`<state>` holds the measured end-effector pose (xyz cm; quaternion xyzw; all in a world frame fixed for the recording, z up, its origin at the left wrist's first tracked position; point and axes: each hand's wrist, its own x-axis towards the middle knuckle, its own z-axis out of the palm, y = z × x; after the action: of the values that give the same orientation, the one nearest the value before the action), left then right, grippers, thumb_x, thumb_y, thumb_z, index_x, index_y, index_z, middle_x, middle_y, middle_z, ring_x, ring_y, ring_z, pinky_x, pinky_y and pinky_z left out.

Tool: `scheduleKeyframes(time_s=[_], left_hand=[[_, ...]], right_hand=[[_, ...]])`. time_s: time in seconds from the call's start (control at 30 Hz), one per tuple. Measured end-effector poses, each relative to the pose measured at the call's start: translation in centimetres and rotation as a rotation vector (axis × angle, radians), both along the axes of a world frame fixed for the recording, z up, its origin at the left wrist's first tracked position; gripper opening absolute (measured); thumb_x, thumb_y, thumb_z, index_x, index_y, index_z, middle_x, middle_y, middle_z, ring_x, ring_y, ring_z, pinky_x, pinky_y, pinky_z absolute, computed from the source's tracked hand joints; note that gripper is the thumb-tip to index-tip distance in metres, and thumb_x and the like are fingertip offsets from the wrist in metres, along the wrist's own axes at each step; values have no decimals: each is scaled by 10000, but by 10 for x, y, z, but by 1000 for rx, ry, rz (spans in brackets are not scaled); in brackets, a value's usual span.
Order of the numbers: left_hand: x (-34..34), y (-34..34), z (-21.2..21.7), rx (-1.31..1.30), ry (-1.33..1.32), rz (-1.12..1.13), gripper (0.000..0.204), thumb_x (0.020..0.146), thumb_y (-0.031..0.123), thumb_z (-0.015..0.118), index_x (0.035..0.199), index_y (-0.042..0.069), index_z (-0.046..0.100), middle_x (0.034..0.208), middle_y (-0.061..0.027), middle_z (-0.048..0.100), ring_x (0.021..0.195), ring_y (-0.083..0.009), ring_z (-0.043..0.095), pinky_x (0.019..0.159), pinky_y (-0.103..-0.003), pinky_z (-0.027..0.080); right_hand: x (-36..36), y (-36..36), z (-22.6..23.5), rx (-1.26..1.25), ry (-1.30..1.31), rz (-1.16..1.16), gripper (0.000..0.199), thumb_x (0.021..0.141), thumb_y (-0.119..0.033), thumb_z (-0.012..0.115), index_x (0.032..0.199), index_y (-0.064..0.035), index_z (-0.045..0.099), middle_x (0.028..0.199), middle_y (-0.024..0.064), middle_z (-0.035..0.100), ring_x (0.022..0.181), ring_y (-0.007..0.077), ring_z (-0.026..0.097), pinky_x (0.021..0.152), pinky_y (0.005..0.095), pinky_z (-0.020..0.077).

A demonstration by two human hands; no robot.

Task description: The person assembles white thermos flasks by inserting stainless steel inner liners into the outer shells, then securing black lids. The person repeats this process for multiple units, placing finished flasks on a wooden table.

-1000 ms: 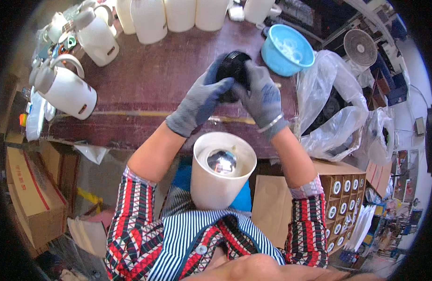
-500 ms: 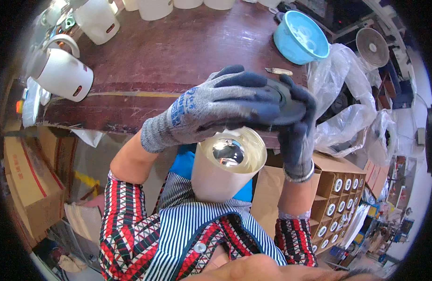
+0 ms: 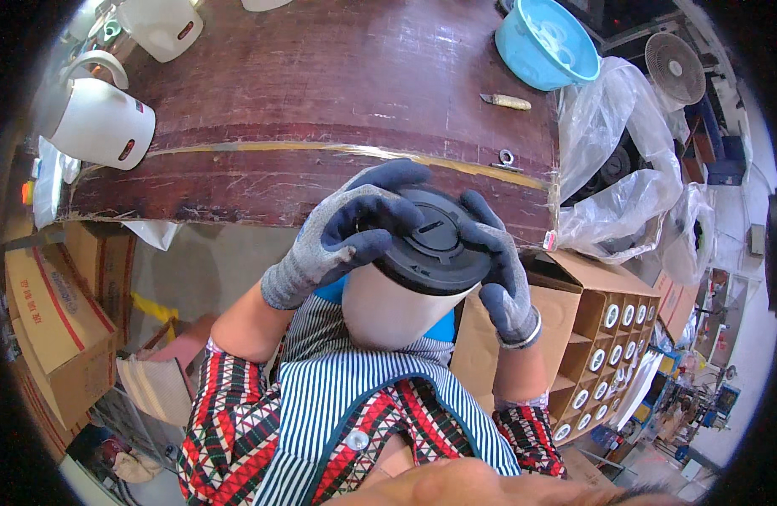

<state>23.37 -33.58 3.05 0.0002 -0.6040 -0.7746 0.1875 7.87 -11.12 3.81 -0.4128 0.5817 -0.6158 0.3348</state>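
Note:
A white cylindrical canister (image 3: pixel 387 310) stands upright against my striped apron, below the table's front edge. On its mouth sits a round black lid (image 3: pixel 435 253) with a short slot and a raised inner disc on top. My left hand (image 3: pixel 342 236), in a grey and dark-blue glove, grips the lid's left side with thumb and fingers. From the right, my gloved right hand (image 3: pixel 500 266) curls its fingers over the lid's rim. The canister's mirror-like inside is hidden under the lid.
Ahead is a dark red worktable (image 3: pixel 321 93). It bears a pale-handled knife (image 3: pixel 508 102), a small metal ring piece (image 3: pixel 506 158), a blue basin (image 3: pixel 523 63) and white jugs (image 3: pixel 106 126). Plastic sheeting (image 3: pixel 616 219) and a partitioned carton (image 3: pixel 565 371) lie right; cartons (image 3: pixel 59 304) stand left.
The lid has come down from above the table edge onto the canister's open mouth, covering it. Both hands moved down and nearer with it. My view has shifted a little.

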Motion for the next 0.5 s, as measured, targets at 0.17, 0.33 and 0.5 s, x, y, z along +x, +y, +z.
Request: scheduleKeyframes(time_s=[0.17,0.33,0.5], left_hand=[[-3,-4,-8,-172,109,30,444,840,410,801,1140,84,771,1481,-192,544,1468,-395,399,1203,-540,292],[0,-5,-4,-336,125,77,468,879,539,732,1080,120,789,1352,-163,651,1437,-430,437,1174,-581,352],[5,1,-7,-407,133,159,425,920,490,705,1058,97,792,1191,-118,707,1350,-432,512,1150,-594,371]], right_hand=[[-5,-8,-16,-84,-72,13,687,910,-554,710,1377,-62,599,1626,281,309,1491,414,358,1199,499,319],[-12,-13,-20,-136,-56,66,700,917,-600,682,1362,-65,612,1627,281,305,1504,416,332,1207,516,298],[2,-18,-11,-100,-89,-22,668,891,-588,709,1329,-87,649,1599,292,350,1507,433,321,1217,522,272]])
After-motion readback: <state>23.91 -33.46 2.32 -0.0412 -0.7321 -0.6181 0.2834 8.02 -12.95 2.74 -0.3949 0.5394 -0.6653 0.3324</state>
